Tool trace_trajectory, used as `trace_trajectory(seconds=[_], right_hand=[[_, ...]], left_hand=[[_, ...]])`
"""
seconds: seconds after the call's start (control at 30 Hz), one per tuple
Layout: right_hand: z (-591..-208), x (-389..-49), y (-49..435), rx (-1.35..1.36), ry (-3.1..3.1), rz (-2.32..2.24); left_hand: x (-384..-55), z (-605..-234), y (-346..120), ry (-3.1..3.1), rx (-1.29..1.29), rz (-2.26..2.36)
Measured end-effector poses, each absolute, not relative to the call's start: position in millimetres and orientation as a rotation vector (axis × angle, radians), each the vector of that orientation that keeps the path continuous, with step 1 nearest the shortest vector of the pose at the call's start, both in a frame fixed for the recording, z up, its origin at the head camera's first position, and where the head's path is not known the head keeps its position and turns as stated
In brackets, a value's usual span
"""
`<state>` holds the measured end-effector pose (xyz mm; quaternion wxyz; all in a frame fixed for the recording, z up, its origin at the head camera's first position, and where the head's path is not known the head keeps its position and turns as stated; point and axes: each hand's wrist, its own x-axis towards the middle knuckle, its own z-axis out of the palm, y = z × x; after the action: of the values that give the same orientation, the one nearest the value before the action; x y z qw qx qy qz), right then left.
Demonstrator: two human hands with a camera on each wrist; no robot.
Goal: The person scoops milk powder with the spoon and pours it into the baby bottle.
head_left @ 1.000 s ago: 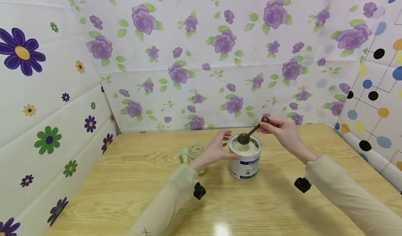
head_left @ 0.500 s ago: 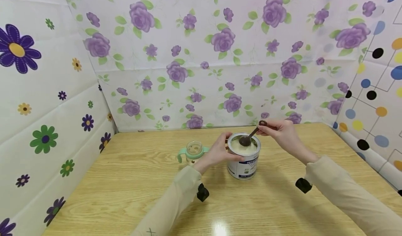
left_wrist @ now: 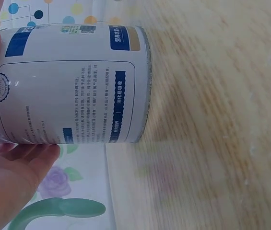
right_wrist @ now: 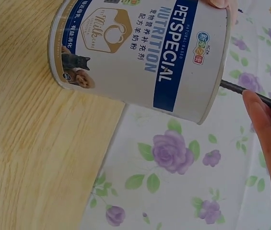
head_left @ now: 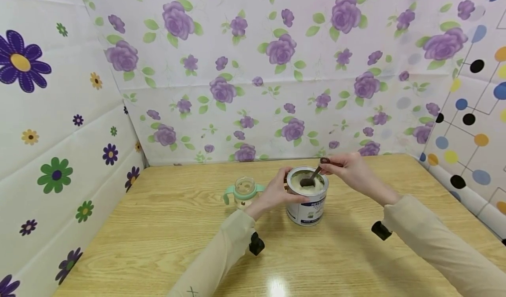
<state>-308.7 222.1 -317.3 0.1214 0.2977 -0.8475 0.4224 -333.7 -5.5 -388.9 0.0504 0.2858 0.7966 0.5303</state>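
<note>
A white and blue can of milk powder (head_left: 306,211) stands upright on the table with its top off. My left hand (head_left: 272,194) grips it near the rim, thumb across the front and fingers round the far side. In the left wrist view the fingers (left_wrist: 44,158) curl behind the can's printed wall. My right hand (head_left: 349,170) pinches the handle of a dark brown scoop (head_left: 317,171). The scoop's bowl sits inside the can, partly sunk in the pale powder (head_left: 314,190). The right wrist view shows the handle (right_wrist: 233,87) slanting past the rim.
Left of the can, partly behind my left wrist, is a clear baby bottle (head_left: 242,187) with a mint green collar and handles, its top uncovered. The wooden table (head_left: 178,226) ends at flower-patterned sheets (head_left: 253,90) at the back and left; a dotted sheet hangs at the right.
My left hand has closed onto the can. My right hand has lowered the scoop from above the powder down into it, the handle's end dropping slightly left.
</note>
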Motion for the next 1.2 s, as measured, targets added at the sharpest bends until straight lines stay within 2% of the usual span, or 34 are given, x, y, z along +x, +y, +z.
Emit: trace_trajectory(seconds=[0.2,0.63,0.83,1.2], right_hand=[[-316,-307,220,0.816,-2.542,1.27],[-326,-315,222,0.585,-2.494,1.803],[-333,-320,226,0.385,-2.388,2.082],[-338,-321,230,0.209,-2.231,2.267]], left_hand=[[-334,-389,-5,2.442,0.873,1.605],[-335,-386,-5,2.437,0.883,1.603],[-333,-387,-6,2.456,0.889,1.585],[-334,-389,-6,2.439,0.886,1.602]])
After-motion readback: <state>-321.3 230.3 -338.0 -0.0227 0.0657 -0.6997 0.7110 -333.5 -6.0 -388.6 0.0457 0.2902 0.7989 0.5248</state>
